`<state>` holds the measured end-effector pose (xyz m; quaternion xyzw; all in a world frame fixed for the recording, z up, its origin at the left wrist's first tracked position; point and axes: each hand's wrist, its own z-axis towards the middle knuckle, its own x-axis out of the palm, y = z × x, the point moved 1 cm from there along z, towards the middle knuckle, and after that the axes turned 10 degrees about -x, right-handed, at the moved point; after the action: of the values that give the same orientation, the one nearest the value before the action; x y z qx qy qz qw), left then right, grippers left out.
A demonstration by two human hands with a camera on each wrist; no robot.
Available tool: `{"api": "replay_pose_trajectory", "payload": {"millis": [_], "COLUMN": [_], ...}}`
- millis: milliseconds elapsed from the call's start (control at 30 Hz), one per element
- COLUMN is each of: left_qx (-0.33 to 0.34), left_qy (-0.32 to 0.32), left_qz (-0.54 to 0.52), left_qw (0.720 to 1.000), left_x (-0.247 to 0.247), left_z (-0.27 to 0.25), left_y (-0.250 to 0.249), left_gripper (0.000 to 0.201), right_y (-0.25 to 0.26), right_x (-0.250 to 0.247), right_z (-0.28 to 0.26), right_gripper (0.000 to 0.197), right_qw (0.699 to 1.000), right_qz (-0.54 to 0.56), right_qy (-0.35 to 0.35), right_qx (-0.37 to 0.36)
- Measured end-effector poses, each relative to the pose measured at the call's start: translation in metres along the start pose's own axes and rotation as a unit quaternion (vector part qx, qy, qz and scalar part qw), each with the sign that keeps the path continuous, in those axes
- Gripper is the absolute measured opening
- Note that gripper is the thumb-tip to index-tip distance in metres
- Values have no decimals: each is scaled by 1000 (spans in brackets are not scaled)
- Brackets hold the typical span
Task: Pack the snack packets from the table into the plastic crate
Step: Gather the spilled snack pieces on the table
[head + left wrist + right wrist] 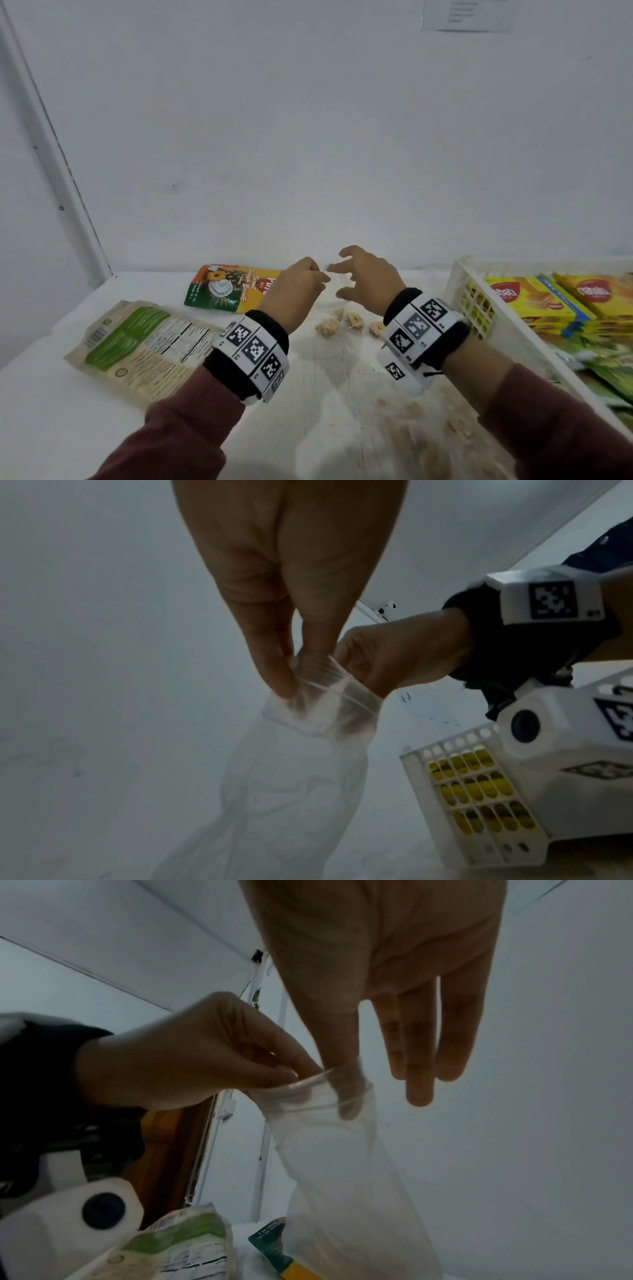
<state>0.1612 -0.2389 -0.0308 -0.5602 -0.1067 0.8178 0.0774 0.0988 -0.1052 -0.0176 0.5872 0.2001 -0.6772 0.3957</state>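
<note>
A clear plastic bag [346, 329] with several brown snack pieces in it hangs above the table, held by its top edge between both hands. My left hand [322, 275] pinches the bag's rim [308, 685] with curled fingers [277, 669]. My right hand [337, 279] pinches the opposite side of the rim, one finger [346, 1096] inside the bag mouth and three fingers straight. The white plastic crate [459, 284] stands just right of my right wrist. It holds yellow wafer packets [534, 298] and green packets [609, 370].
A green-and-white packet [144, 342] lies on the white table [51, 394] to the left of my left wrist. An orange-and-green biscuit pouch [229, 287] lies near the back wall, behind my left hand. The wall stands close behind the table.
</note>
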Motion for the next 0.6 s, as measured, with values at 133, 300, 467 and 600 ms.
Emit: {"api": "replay_pose_trajectory", "payload": {"millis": [133, 300, 467, 600], "left_qx": [-39, -70, -68, -57], "left_qy": [19, 17, 0, 48], "left_qz": [-80, -49, -9, 6], "left_qw": [996, 996, 998, 997], "left_x": [-7, -5, -5, -2], "left_z": [4, 10, 14, 13], "left_y": [2, 8, 10, 10], "left_gripper": [35, 42, 44, 35], "right_y": [8, 12, 10, 4], "right_x": [4, 1, 11, 14], "right_z": [-2, 6, 20, 24], "right_gripper": [67, 24, 31, 48], "right_qw": [998, 999, 997, 998], "right_qz": [-29, -45, -40, -10], "right_qy": [45, 2, 18, 35], "right_qx": [-18, -4, 65, 53]}}
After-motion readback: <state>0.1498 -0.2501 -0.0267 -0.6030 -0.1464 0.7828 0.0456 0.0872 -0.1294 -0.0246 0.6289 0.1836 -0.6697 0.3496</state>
